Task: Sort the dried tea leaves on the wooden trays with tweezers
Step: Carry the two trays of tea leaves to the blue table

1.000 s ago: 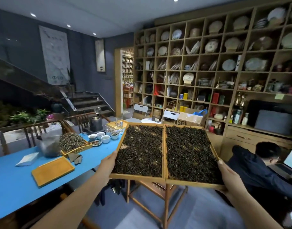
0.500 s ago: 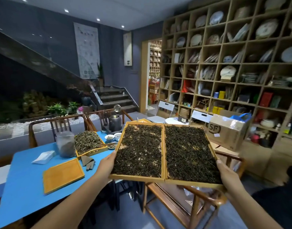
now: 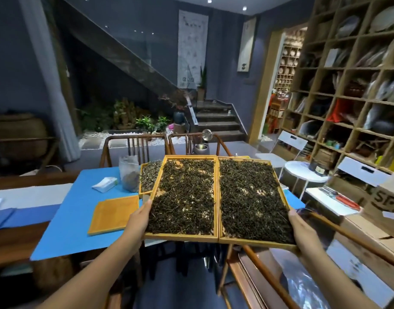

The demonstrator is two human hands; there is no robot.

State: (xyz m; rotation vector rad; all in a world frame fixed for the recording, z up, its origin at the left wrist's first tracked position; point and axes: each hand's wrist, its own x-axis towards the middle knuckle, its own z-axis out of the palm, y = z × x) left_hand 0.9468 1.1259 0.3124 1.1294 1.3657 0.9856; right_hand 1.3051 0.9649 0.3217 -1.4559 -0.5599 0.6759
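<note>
Two wooden trays lie side by side in the air in front of me, both covered with dark dried tea leaves (image 3: 184,192). My left hand (image 3: 139,217) grips the left tray (image 3: 180,237) at its near left edge. My right hand (image 3: 299,226) grips the right tray (image 3: 254,242) at its near right corner. Both trays hang level above the near edge of the blue table (image 3: 77,210). No tweezers are visible.
On the blue table lie an empty wooden tray (image 3: 113,214), a tray of paler leaves (image 3: 148,179), a clear bag (image 3: 128,175) and a white packet (image 3: 105,184). Wooden chairs stand behind the table and at my lower right (image 3: 269,277). Shelving (image 3: 347,85) fills the right wall.
My view has swung left from the shelves toward the blue table and staircase. Both hands keep their grip, and the trays now hang over the table's near edge.
</note>
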